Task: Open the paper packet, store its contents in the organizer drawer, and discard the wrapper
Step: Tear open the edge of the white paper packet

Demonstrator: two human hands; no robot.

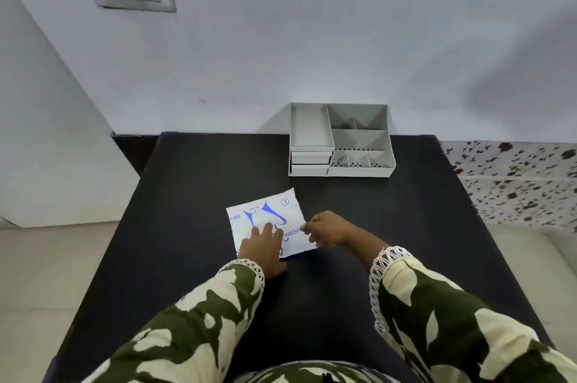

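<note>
A white paper packet (pixel 265 214) with blue print lies flat on the black table (pixel 193 195), near its middle. My left hand (pixel 263 246) rests flat on the packet's near left part, fingers spread. My right hand (pixel 327 229) pinches the packet's right edge between thumb and fingers. The grey organizer (pixel 340 140) stands at the table's far edge by the wall, with open compartments on top and two shut drawers (pixel 310 163) at its front left.
A white wall rises right behind the organizer. The table's edges drop to a pale floor on the left and a speckled floor on the right. Bare black tabletop lies between the packet and the organizer.
</note>
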